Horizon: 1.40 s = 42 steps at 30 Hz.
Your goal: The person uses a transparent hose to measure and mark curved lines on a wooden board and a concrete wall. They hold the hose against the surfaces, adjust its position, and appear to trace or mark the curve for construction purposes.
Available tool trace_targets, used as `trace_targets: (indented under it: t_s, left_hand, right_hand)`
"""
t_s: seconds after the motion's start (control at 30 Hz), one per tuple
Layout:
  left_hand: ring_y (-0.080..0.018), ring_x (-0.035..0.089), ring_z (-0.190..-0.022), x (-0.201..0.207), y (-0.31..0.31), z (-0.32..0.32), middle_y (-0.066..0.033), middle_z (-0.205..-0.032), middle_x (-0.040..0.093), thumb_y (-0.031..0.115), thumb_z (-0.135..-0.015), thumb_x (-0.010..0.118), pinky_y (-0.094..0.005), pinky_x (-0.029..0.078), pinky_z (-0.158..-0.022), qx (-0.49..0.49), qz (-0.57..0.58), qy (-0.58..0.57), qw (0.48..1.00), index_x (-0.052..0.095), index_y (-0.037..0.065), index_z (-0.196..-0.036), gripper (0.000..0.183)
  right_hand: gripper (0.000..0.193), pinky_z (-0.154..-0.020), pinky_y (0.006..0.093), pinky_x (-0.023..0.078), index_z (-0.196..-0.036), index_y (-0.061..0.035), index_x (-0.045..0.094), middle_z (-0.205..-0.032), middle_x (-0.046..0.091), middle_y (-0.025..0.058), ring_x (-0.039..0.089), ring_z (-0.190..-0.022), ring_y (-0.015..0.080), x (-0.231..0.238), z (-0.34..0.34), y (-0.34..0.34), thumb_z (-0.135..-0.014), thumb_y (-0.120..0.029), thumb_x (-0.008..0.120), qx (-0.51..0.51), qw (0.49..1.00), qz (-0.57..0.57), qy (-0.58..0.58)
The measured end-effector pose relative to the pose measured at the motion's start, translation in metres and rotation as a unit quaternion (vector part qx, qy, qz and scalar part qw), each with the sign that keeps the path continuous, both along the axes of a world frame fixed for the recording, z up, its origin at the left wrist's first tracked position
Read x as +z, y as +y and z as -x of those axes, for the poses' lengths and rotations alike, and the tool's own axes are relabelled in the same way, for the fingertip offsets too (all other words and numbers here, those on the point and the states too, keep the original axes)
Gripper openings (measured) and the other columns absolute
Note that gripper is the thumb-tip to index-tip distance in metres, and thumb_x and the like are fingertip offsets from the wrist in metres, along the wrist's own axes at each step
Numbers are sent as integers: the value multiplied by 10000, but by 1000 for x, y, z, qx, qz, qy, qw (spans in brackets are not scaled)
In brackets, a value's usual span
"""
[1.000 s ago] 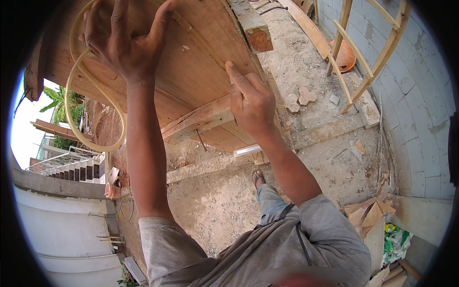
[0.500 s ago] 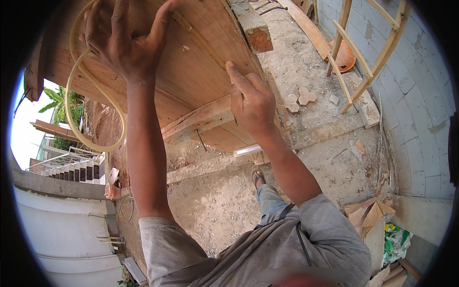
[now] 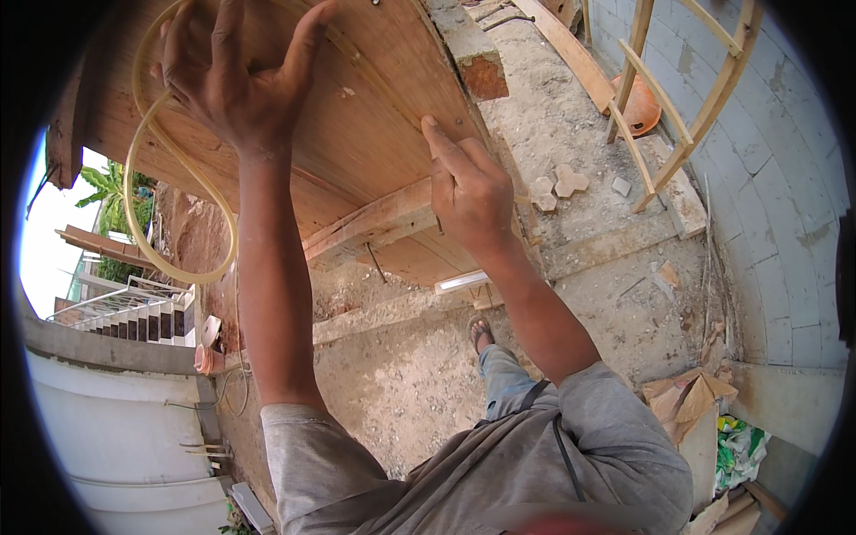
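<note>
A clear yellowish hose hangs in a loop beside my left forearm and runs up to the plywood board. My left hand is spread against the board at upper left, thumb out, with the hose passing by its little finger. Further along, the hose slants down the board to my right hand. There my index finger is stretched along the board at the hose, while the other fingers are curled in. The thumb and what lies under that palm are hidden. A wooden batten crosses the board beside this hand.
Nails stick out below the batten. On the right, a wooden frame leans at a block wall, near an orange helmet-like bowl. Paving pieces lie on the rough ground. A staircase stands at left.
Almost nothing differs. Both hands keep their places on the board, and the view has shifted very slightly.
</note>
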<state>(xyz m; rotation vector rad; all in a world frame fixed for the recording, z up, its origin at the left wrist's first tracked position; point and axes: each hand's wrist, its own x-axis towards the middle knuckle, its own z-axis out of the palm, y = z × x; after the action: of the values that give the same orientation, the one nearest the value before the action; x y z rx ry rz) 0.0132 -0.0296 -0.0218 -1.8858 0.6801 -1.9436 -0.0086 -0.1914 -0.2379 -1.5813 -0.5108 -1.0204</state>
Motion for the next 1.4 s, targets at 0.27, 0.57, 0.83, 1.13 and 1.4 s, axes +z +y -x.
trace_targets:
  t_s: [0.27, 0.57, 0.83, 1.13, 1.4]
  left_hand:
    - [-282, 483, -1305, 2, 0, -3, -89, -1365, 450, 480, -687, 943, -423, 497, -1053, -5, 22, -21, 1000, 711, 203, -1285, 699]
    - [-305, 486, -1316, 0, -11, 5, -95, -1369, 478, 482, -678, 945, -451, 443, -1085, -2, 43, -9, 999, 701, 212, -1304, 724]
    - [-292, 481, -1333, -1, -10, 4, -89, -1377, 509, 519, -670, 932, -448, 437, -1092, 5, 51, -17, 999, 696, 223, -1315, 748]
    - [-295, 476, -1345, -2, -11, 3, -86, -1383, 503, 522, -677, 926, -443, 441, -1095, -7, 54, -15, 998, 694, 224, -1320, 746]
    - [-284, 483, -1334, -2, -11, 4, -96, -1387, 501, 508, -677, 931, -429, 443, -1082, -4, 52, -15, 999, 696, 219, -1318, 741]
  right_hand:
    - [533, -523, 373, 460, -1322, -125, 708, -729, 527, 52, 546, -589, 236, 2, 0, 0, -808, 17, 706, -6, 1000, 3, 3]
    - [541, -546, 375, 472, -1334, -125, 700, -741, 526, 57, 548, -608, 235, 4, 3, -2, -814, 23, 703, -1, 1000, 4, 10]
    - [577, -537, 374, 472, -1371, -142, 677, -746, 526, 58, 549, -600, 231, 3, 4, -2, -822, 36, 687, 4, 1000, 6, 12]
    - [581, -539, 370, 476, -1381, -143, 669, -753, 534, 57, 567, -613, 229, 3, 3, -1, -828, 36, 691, 9, 1000, -3, 2]
    - [565, -545, 370, 479, -1373, -141, 675, -752, 537, 58, 568, -617, 232, 4, 4, -2, -833, 27, 692, 7, 1000, 2, 9]
